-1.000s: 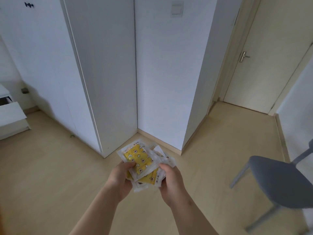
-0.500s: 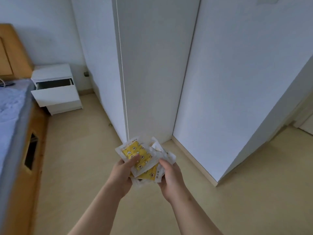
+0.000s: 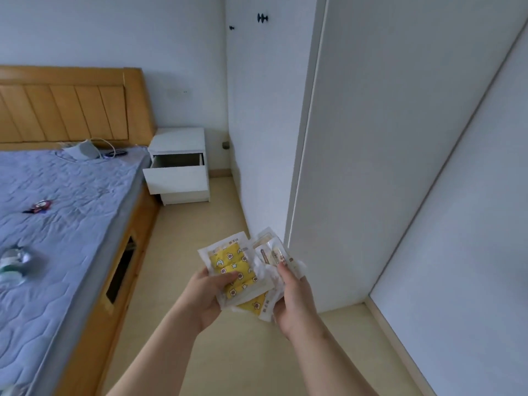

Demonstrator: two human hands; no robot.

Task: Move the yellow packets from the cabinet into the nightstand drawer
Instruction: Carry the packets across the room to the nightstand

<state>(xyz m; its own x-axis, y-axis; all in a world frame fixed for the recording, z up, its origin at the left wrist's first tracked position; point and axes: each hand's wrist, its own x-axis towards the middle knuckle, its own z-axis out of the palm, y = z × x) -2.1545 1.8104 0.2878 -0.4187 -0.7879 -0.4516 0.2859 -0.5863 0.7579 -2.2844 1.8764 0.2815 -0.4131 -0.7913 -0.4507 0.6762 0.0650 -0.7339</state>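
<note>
A bundle of yellow packets (image 3: 233,265) with white edges is held in front of me, above the floor. My left hand (image 3: 204,295) grips the bundle from the left, thumb across the top packet. My right hand (image 3: 294,301) grips it from the right, thumb on the packets' upper edge. Farther off, the white nightstand (image 3: 178,141) stands beside the bed with its top drawer (image 3: 174,178) pulled out; what lies inside is hidden. The white cabinet (image 3: 371,167) rises on my right, its doors shut.
A wooden bed (image 3: 65,212) with a blue quilted mattress fills the left, with small items and a cable on it. A strip of bare wooden floor (image 3: 197,232) runs between bed and cabinet up to the nightstand. Black hooks hang on the cabinet side.
The view has swung left: the bed and the nightstand now fill the left and centre, and the nightstand looks nearer. Both hands still hold the packets the same way.
</note>
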